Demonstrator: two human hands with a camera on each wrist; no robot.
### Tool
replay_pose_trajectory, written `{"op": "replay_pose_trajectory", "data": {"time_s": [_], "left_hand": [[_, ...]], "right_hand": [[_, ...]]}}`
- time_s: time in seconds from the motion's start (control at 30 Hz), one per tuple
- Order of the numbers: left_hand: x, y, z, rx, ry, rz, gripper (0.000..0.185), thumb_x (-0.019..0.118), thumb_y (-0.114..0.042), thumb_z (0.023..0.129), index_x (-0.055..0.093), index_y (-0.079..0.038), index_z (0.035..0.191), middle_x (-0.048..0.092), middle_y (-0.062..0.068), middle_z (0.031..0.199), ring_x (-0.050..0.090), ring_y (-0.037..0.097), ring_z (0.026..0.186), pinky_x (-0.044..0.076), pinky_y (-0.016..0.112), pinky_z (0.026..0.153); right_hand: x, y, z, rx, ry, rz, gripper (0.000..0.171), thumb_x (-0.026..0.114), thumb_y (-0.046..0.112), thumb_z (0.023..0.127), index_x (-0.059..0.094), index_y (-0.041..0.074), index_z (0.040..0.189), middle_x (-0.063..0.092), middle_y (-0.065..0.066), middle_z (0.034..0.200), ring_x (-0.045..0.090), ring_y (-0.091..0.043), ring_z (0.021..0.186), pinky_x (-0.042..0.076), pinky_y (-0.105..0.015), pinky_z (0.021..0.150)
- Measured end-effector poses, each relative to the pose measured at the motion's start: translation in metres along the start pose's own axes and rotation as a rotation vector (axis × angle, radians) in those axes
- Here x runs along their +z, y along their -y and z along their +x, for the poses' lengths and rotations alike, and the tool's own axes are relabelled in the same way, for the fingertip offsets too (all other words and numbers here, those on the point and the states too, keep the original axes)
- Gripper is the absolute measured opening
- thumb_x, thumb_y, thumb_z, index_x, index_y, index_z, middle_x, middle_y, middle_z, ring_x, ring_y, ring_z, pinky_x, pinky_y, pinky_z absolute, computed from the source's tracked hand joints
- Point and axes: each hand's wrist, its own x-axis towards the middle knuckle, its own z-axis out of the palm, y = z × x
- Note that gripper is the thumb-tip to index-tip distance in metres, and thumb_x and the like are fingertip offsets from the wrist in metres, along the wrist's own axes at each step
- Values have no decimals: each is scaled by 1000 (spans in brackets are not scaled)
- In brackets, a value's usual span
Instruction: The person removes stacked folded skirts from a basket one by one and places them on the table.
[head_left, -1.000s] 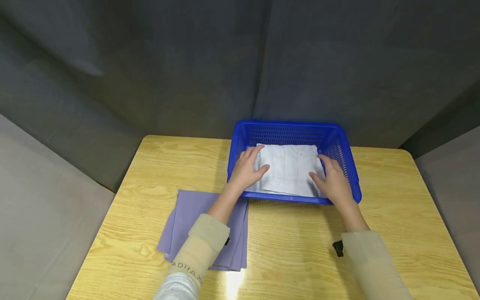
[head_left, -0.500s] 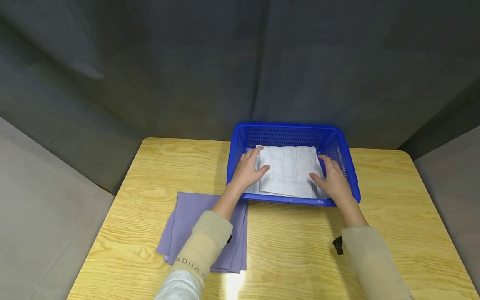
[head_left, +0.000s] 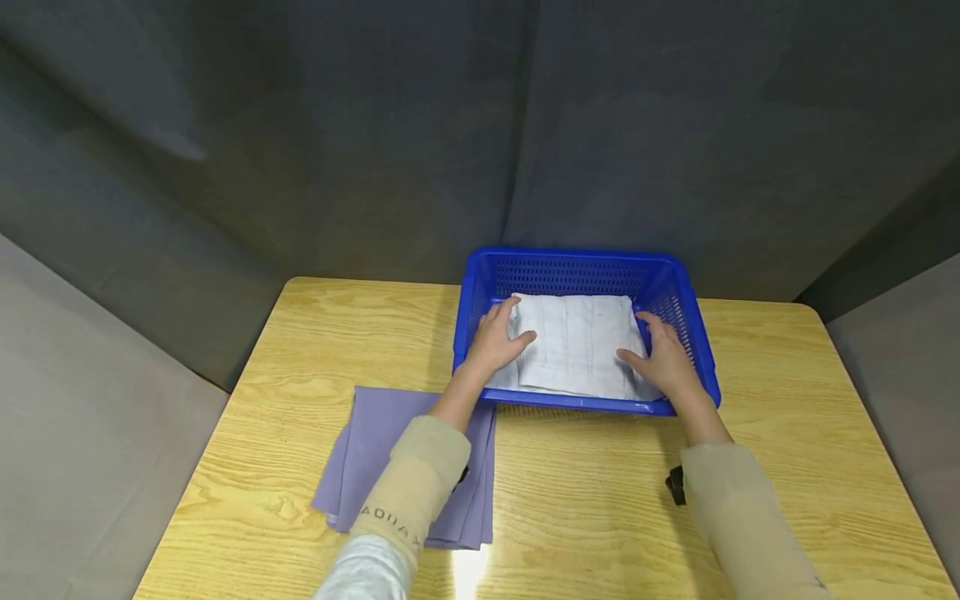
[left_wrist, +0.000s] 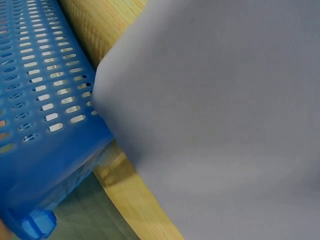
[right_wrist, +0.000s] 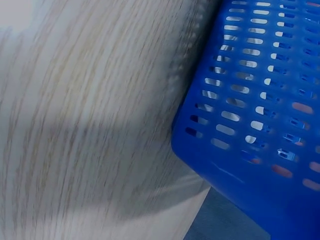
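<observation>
Inside a blue plastic basket [head_left: 577, 252] lies a folded white cloth [head_left: 576, 346], apparently with more white cloth under it. My left hand [head_left: 495, 340] reaches over the near rim to the cloth's left edge, fingers spread and thumb over the cloth. Mirroring it, my right hand [head_left: 666, 360] is at the right edge, with the thumb toward the cloth and fingers pointing to the back. The left wrist view has the slotted basket wall [left_wrist: 45, 95] at its left; in the right wrist view the basket's outer side [right_wrist: 245, 105] hides most of the right hand.
Several purple cloth sheets [head_left: 382, 425] are stacked front left of the basket, partly under my left forearm. All of it stands on a wooden table [head_left: 787, 400] with rounded back corners. Dark curtains [head_left: 405, 150] hang behind.
Both hands stay at the cloth's sides in the basket. My left forearm shifts slightly right, and the whole scene sits a little lower in the head view.
</observation>
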Motion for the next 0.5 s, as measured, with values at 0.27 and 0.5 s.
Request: {"op": "replay_pose_trajectory", "data": {"time_s": [0.27, 0.5], "left_hand": [[4, 2, 5, -51, 1, -28, 67, 63, -31, 83, 32, -17, 141, 38, 14, 139, 34, 35, 126, 36, 47, 98], [6, 3, 9, -100, 27, -21, 70, 64, -29, 83, 29, -17, 142, 35, 15, 140, 32, 35, 128, 34, 46, 101]], "right_hand": [[4, -6, 8, 33, 30, 29, 80, 67, 22, 82, 18, 0, 142, 24, -35, 139, 25, -51, 125, 24, -61, 100], [6, -8, 13, 43, 42, 44, 82, 67, 22, 82, 16, -1, 142, 23, -35, 140, 24, -51, 126, 24, -61, 100]]}}
